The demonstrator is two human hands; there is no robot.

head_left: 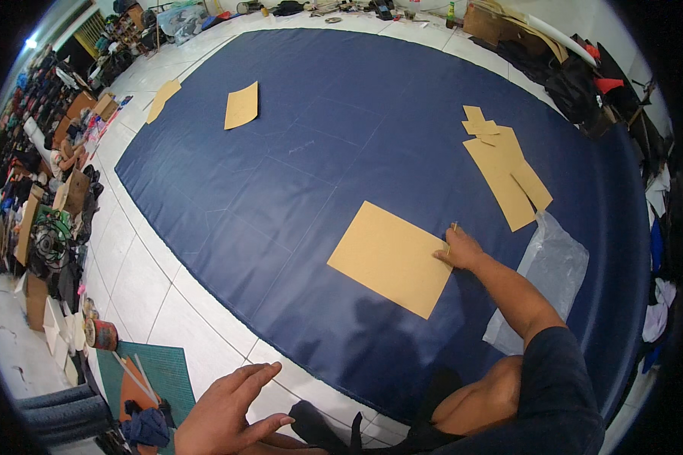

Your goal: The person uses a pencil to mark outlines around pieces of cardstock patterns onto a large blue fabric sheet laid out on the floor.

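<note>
One tan rectangular card [387,259], flat on the dark blue sheet [402,167], its right corner at your right hand [461,249], fingers bent close there; whether they grip or merely press cannot be told. One left hand [231,413], yours, thumb and fingers spread wide, holding nothing, near the green mat [171,371]. Also on the sheet: tan pieces [497,167] beyond your right hand, and a translucent plastic bag [558,258] beside your right forearm [512,292].

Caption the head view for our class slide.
Right hand touches a tan rectangular card on navy sheeting; left hand open.
</note>
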